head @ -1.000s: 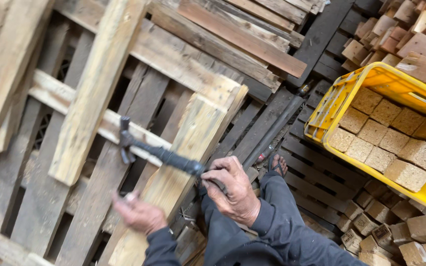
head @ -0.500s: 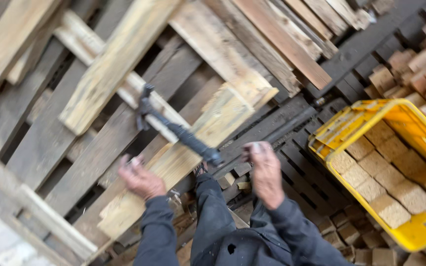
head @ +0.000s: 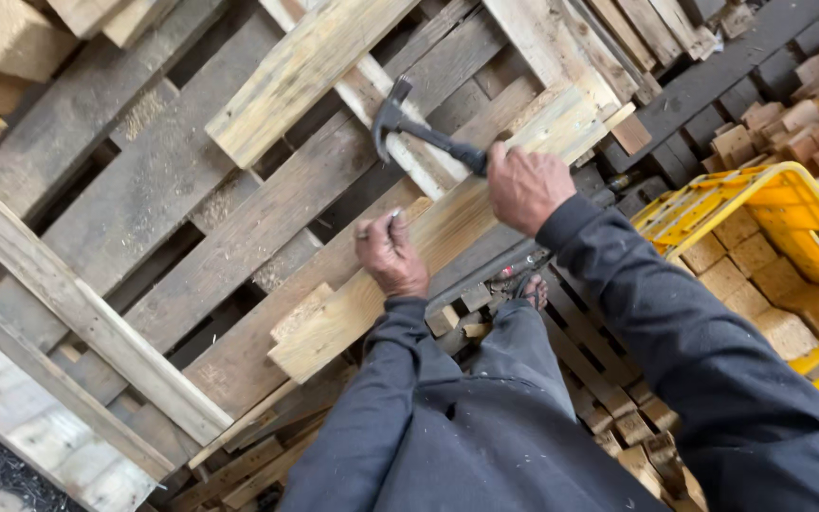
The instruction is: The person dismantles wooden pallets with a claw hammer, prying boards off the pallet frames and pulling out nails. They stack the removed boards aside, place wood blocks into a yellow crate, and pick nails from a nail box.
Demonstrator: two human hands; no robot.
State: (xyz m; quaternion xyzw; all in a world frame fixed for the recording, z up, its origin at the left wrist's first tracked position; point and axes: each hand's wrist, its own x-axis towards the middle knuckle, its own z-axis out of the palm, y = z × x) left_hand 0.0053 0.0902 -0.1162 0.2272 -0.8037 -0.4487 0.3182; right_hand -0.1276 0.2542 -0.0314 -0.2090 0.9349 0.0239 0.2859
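Overhead, the head camera looks down on a person in dark sleeves and dark trousers crouched over a stack of weathered wooden pallets (head: 172, 190). Right hand (head: 526, 186): fingers wrapped tight around the black grip of a dark steel claw hammer (head: 419, 128), which is raised off the wood, its head up and to the left of the hand, above a pale cross slat. Left hand (head: 392, 254): resting on the long pale wooden plank (head: 428, 251) that runs diagonally from lower left to upper right across the pallets; thumb and forefinger pinch what appears to be a thin metal nail (head: 393, 219), though it is too small to be sure. The hammer head hangs above and slightly to the right of the left hand, apart from it. A second pale wooden board (head: 300, 71) lies across the grey slats further up, well apart from both hands. To the right, a yellow plastic crate (head: 789, 204) holds rows of cut pale wooden blocks (head: 746, 270); it sits on dark slats, near the right forearm. More loose wooden blocks (head: 808, 104) are heaped beyond the crate at the upper right corner, and a few lie by the person's sandalled foot (head: 523, 284), which shows between the two arms. At the lower left corner a whitish painted board (head: 40, 427) edges the pile.
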